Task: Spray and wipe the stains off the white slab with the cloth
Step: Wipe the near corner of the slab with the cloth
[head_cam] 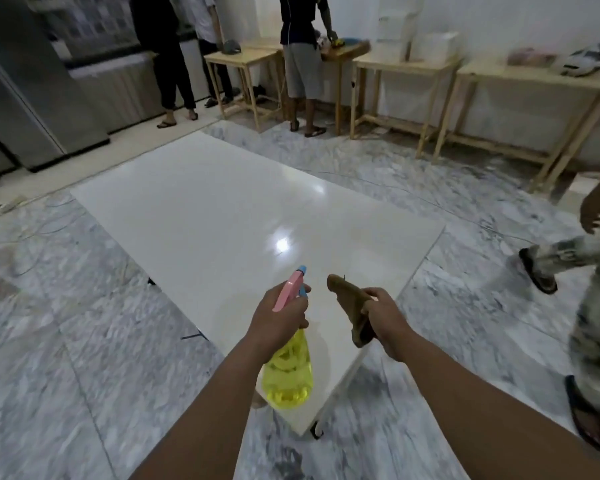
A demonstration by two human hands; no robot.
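Observation:
A large glossy white slab (pixel 229 216) lies low over the marble floor, stretching away from me. My left hand (pixel 279 317) grips a spray bottle (pixel 288 379) with a yellow body and pink-and-blue head, its nozzle pointing out over the slab's near end. To its right, my right hand (pixel 383 315) is closed around a crumpled brown cloth (pixel 349 299), held just above the slab's near right edge. No stains stand out on the slab; ceiling lights glare off its middle.
A person in patterned trousers and sandals (pixel 593 327) walks close by at the right edge. Other people (pixel 302 64) stand at wooden tables (pixel 409 69) along the far wall. Steel cabinets (pixel 32 109) fill the far left. Thin cables (pixel 42 230) trail on the floor.

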